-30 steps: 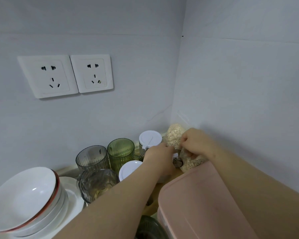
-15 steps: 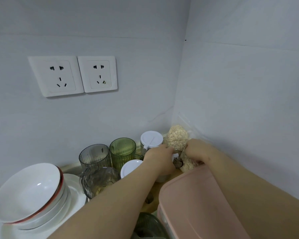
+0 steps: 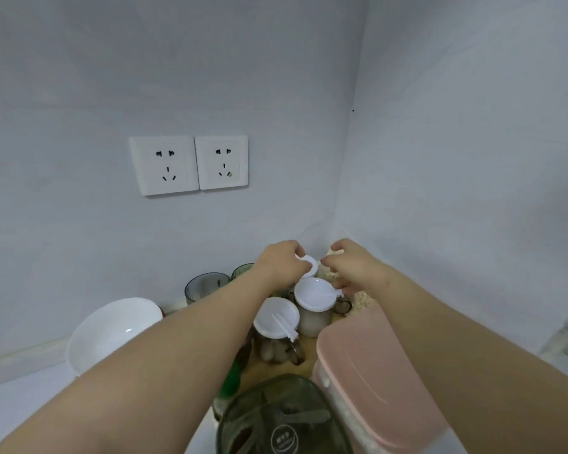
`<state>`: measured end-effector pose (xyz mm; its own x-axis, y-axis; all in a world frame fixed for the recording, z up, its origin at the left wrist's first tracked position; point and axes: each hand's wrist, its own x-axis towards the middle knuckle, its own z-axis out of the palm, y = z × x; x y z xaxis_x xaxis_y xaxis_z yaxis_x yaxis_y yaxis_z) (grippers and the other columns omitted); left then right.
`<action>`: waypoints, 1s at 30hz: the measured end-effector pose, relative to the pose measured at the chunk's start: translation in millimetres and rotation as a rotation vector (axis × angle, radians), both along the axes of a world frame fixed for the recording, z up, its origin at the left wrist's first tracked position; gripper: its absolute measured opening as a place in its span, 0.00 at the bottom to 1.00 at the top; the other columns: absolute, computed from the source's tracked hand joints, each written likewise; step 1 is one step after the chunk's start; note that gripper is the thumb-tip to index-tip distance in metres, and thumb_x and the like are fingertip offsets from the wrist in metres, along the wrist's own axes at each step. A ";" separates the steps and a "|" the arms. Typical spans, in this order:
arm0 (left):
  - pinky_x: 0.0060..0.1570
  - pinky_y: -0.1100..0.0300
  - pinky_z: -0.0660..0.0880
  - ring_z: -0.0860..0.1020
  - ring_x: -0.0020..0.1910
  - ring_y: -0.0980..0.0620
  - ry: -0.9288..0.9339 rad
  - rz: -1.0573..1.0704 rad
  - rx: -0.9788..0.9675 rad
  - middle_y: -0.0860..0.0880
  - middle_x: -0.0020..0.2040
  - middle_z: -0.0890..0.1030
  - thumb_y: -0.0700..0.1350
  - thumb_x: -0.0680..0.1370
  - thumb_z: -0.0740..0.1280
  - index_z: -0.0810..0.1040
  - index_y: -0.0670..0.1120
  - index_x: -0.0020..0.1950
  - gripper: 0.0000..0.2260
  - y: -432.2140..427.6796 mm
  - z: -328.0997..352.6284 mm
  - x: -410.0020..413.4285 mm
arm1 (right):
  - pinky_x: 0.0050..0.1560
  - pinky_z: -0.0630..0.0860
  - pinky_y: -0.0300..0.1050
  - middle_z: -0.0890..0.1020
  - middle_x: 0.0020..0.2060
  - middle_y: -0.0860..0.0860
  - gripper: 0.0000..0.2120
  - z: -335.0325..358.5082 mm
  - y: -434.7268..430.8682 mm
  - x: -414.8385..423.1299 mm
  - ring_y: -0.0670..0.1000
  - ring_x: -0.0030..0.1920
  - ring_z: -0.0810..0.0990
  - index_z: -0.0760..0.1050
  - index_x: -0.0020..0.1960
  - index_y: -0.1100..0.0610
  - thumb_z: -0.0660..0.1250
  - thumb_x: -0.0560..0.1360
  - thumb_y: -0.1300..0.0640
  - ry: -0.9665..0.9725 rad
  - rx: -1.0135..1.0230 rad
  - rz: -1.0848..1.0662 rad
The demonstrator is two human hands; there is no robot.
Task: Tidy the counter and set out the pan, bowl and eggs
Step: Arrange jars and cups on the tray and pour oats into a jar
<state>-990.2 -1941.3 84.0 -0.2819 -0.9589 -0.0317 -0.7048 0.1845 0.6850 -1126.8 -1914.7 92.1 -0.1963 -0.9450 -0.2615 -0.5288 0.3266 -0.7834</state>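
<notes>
Half a second ago my left hand [image 3: 282,264] covered the middle jar [image 3: 315,294]. Now it has moved to the far jar [image 3: 310,268], with its fingers curled over the edge of the white lid and gripping it. The middle jar's lid is now uncovered. My right hand [image 3: 354,267] was down on the bag of oats [image 3: 363,302] and has lifted above it. Its fingers are curled, but I cannot tell whether they pinch anything.

The bowl [image 3: 112,332] sits at the left, near the wall, well apart from both hands. It is smooth, glossy white and rounded.

The three jars are clear cylinders with flat, round, white plastic lids. The near jar [image 3: 276,317] has a raised bar across its lid. They stand on a pale wooden board [image 3: 309,363].

Behind my left forearm are a ribbed grey tumbler [image 3: 207,286] and a ribbed green tumbler [image 3: 243,270]. On the near right is a matte pink box [image 3: 374,371] with rounded corners. Nearest me is a dark green see-through lid [image 3: 282,417]. Two white square sockets [image 3: 191,165] sit flush on the far wall.
</notes>
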 end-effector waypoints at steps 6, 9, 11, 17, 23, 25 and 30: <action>0.45 0.56 0.79 0.77 0.47 0.48 0.091 0.015 0.097 0.47 0.49 0.75 0.46 0.78 0.64 0.74 0.45 0.55 0.09 46.8 24.9 50.4 | 0.37 0.72 0.42 0.75 0.46 0.55 0.03 14.4 45.0 45.3 0.51 0.35 0.76 0.71 0.49 0.56 0.59 0.77 0.59 -0.079 -0.078 0.013; 0.40 0.59 0.78 0.78 0.44 0.48 0.227 0.056 0.117 0.46 0.46 0.76 0.45 0.78 0.65 0.74 0.46 0.47 0.03 75.9 34.3 72.6 | 0.37 0.72 0.41 0.77 0.42 0.54 0.06 21.3 73.3 71.9 0.51 0.35 0.76 0.71 0.42 0.55 0.59 0.77 0.60 -0.114 -0.119 0.040; 0.38 0.61 0.77 0.78 0.41 0.51 0.333 0.081 0.124 0.48 0.42 0.77 0.44 0.77 0.65 0.75 0.46 0.47 0.03 100.0 39.1 86.2 | 0.38 0.73 0.41 0.78 0.42 0.53 0.05 26.4 90.7 87.6 0.50 0.35 0.77 0.72 0.44 0.55 0.59 0.76 0.59 -0.120 -0.150 0.065; 0.37 0.61 0.74 0.78 0.38 0.51 0.495 0.210 0.123 0.48 0.37 0.78 0.43 0.77 0.65 0.76 0.47 0.42 0.04 171.6 42.2 144.7 | 0.35 0.72 0.40 0.78 0.36 0.51 0.06 35.7 138.7 143.9 0.49 0.33 0.76 0.73 0.45 0.56 0.59 0.78 0.59 -0.285 -0.201 0.067; 0.44 0.59 0.77 0.80 0.40 0.52 0.755 0.391 0.110 0.49 0.42 0.80 0.44 0.78 0.63 0.76 0.46 0.47 0.04 255.2 46.0 246.6 | 0.40 0.76 0.43 0.80 0.37 0.53 0.04 45.0 202.5 254.2 0.52 0.35 0.79 0.74 0.47 0.57 0.61 0.78 0.59 -0.593 -0.167 0.185; 0.44 0.58 0.77 0.80 0.39 0.52 0.795 0.459 0.104 0.48 0.42 0.80 0.44 0.78 0.64 0.76 0.47 0.45 0.04 271.0 42.8 265.6 | 0.38 0.76 0.43 0.80 0.37 0.54 0.03 42.9 215.1 271.7 0.52 0.35 0.79 0.74 0.47 0.57 0.62 0.77 0.60 -0.624 -0.163 0.194; 0.42 0.60 0.76 0.80 0.39 0.52 0.840 0.664 0.050 0.48 0.41 0.80 0.43 0.79 0.63 0.76 0.46 0.46 0.04 337.4 35.4 357.0 | 0.36 0.74 0.41 0.80 0.37 0.54 0.03 27.8 263.7 357.7 0.51 0.34 0.79 0.74 0.46 0.56 0.62 0.76 0.61 -0.638 -0.088 0.235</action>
